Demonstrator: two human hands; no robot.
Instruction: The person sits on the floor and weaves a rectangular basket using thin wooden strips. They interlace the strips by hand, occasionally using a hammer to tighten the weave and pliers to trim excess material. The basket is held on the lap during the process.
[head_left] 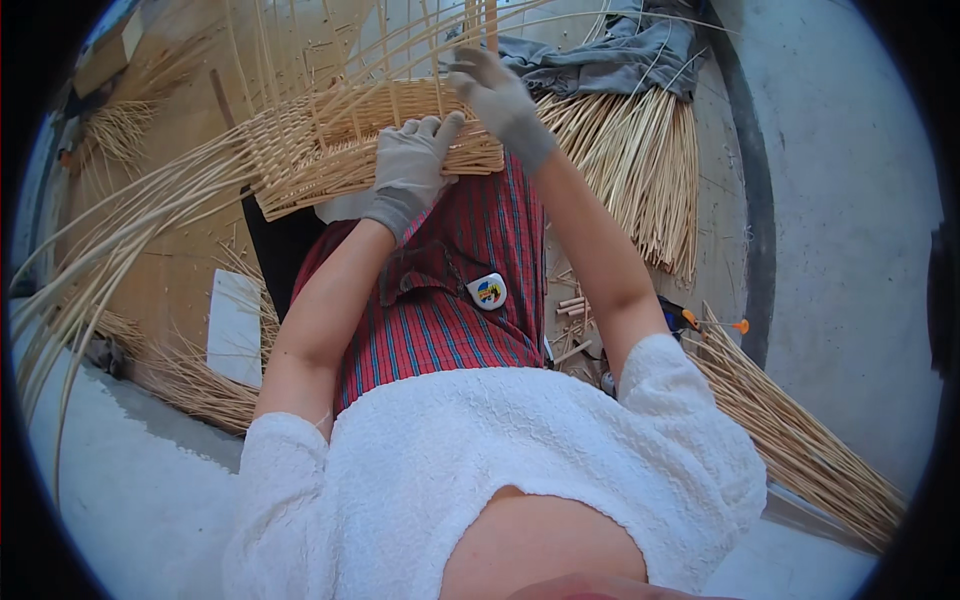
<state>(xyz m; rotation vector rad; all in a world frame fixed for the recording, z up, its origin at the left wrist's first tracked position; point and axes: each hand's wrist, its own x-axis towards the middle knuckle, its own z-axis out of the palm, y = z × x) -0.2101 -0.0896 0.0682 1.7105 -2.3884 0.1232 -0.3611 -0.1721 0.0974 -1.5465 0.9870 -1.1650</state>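
A half-woven wicker basket (330,125) rests across my lap, its upright stakes pointing away from me. My left hand (412,165), in a grey-white work glove, grips its near wall, fingers over the woven rim and thumb raised. At the basket's right end is my right hand (492,95), gloved the same way, its fingers reaching left among the stakes. Those fingertips are blurred, so whether they pinch a rod is unclear. Long loose weaving rods (150,205) trail from the basket's left side and sweep down to the left.
A bundle of pale rods (640,170) lies at the right under grey cloth (620,55). Another bundle (790,430) fans out at lower right, near an orange-handled tool (738,325). Short sticks (573,306) lie beside my lap. A tape measure (487,291) sits on my red striped apron (440,335).
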